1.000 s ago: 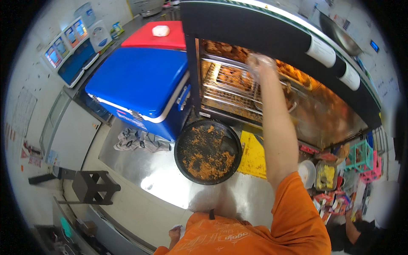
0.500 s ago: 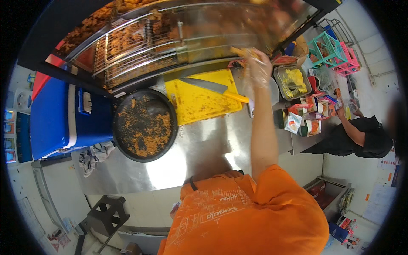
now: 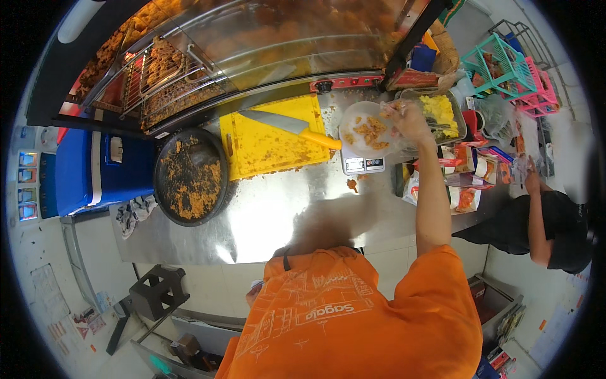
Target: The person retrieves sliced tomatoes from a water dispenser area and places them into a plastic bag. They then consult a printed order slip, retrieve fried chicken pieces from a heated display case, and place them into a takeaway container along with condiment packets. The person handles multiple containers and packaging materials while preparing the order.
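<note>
My right hand (image 3: pixel 411 123), in a clear plastic glove, is at the right rim of a round whitish bowl (image 3: pixel 349 119). Its fingers are curled together; whatever they hold I cannot make out. Small golden-brown fried pieces (image 3: pixel 370 131) lie in the bowl, which sits on a kitchen scale (image 3: pixel 364 163). To the left, a yellow-handled knife (image 3: pixel 281 122) rests on a yellow cutting board (image 3: pixel 274 148) strewn with crumbs. Only a sliver of my left hand (image 3: pixel 254 293) shows beside my orange shirt, its fingers mostly hidden.
A black round pan (image 3: pixel 191 179) with crumbs stands left of the board, beside a blue cooler (image 3: pixel 126 167). Behind is a glass display case (image 3: pixel 278 47) of fried food. Right are a container of yellow food (image 3: pixel 440 114), packets, baskets (image 3: pixel 499 66) and another person (image 3: pixel 543 221).
My right hand has come back from the display case to the bowl. The fried piece it held up is no longer distinct. The view has shifted, and the bowl's pieces now show.
</note>
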The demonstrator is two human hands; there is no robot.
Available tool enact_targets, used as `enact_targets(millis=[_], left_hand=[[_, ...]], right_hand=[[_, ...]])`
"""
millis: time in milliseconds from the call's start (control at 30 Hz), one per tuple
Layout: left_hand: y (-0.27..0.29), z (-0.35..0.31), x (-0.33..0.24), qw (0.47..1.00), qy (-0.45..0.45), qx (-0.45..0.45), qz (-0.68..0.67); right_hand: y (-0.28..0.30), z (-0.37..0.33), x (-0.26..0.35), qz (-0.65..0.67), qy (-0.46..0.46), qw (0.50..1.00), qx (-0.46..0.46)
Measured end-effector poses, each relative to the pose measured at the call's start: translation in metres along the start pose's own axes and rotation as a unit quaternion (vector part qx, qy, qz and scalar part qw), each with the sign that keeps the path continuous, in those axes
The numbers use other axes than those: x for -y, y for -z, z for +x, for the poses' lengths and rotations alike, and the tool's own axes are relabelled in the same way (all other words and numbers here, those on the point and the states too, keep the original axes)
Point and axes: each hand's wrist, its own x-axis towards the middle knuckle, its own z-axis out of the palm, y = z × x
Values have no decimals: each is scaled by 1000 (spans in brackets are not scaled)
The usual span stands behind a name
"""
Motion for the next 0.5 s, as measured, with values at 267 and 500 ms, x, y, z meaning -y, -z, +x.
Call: enact_targets(millis=[267,500], left_hand=[[-7,-19,1,999,-1,-6,36],[4,3,-5,996,-14,21,86]], right_hand=[[-25,7,-22,-45,175,978,-107],[-34,-10,-14,-371,350,857,-73]])
